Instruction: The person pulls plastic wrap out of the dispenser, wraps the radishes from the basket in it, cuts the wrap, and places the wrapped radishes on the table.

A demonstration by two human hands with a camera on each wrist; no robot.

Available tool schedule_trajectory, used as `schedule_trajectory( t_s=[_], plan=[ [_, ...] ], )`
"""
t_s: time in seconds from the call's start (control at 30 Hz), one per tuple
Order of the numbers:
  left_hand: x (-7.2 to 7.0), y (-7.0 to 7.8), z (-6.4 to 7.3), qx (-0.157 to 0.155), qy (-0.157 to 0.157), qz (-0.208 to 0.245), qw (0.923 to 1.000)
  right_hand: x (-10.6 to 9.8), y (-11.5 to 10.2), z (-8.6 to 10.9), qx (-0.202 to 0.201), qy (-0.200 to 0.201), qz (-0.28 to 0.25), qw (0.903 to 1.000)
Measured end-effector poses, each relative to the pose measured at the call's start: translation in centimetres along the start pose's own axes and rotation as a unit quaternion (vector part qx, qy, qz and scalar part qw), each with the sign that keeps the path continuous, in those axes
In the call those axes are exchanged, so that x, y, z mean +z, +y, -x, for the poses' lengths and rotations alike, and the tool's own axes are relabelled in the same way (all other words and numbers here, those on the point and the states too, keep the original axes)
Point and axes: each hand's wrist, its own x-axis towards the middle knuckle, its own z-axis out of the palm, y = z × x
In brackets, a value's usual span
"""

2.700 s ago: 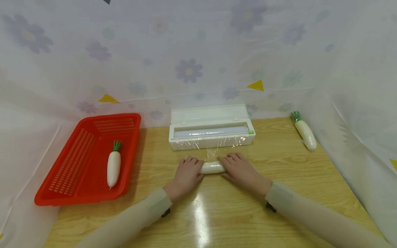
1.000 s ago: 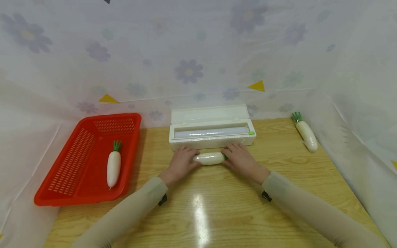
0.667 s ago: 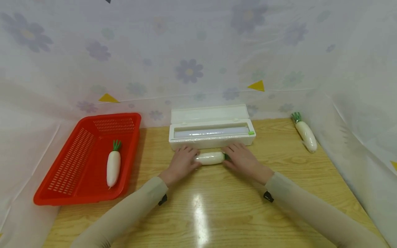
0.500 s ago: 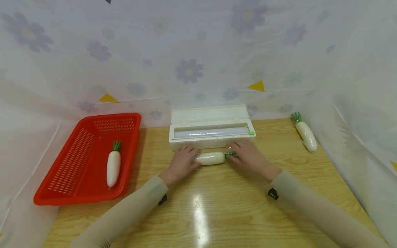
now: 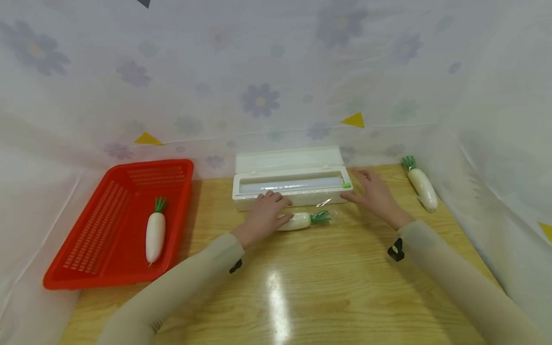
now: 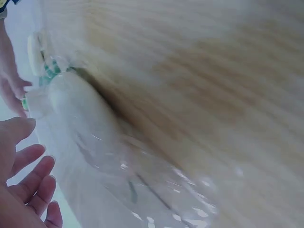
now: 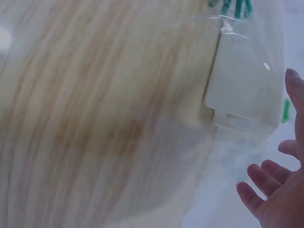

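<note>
A white radish (image 5: 299, 221) with green leaves lies on its side in clear plastic wrap, just in front of a white cling film box (image 5: 302, 197). My left hand (image 5: 264, 218) is over its left end in the head view and hides that end. The left wrist view shows those fingers (image 6: 40, 178) loosely bent, apart from the radish, with loose film trailing off it. At the box's right end, my right hand (image 5: 378, 197) spreads thumb and fingers near the green slider (image 5: 346, 185), with nothing in its grasp. The box's lid stands up, showing the film roll (image 5: 293, 184).
A red basket (image 5: 181, 230) at the left holds another white radish (image 5: 155, 237). At the far right of the wooden table (image 5: 336, 287) lies a film-wrapped radish (image 5: 423, 189). A flowered white sheet (image 5: 194, 86) hangs behind the table.
Both hands first moved the radish toward the box. Then my right hand let go of the leafy end and moved right to the box's end. My left hand shifted slightly right.
</note>
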Motion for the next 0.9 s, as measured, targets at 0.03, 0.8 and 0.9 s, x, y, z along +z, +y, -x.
schedule_trajectory(
  t_s=[0.03,0.8,0.9],
  plan=[
    [-0.1,0.4,-0.5,0.007,-0.002,0.000,1.0000,0.2,0.1,0.0,0.008,-0.012,-0.002,0.9999],
    [2.8,7.7,-13.5,-0.046,-0.006,0.049,0.9977,3.3,3.0,-0.4,-0.048,0.034,-0.063,0.9963],
    [3.3,8.1,-14.3,-0.057,-0.002,0.062,0.9965,3.1,2.8,-0.4,-0.044,0.028,-0.064,0.9966]
  ],
)
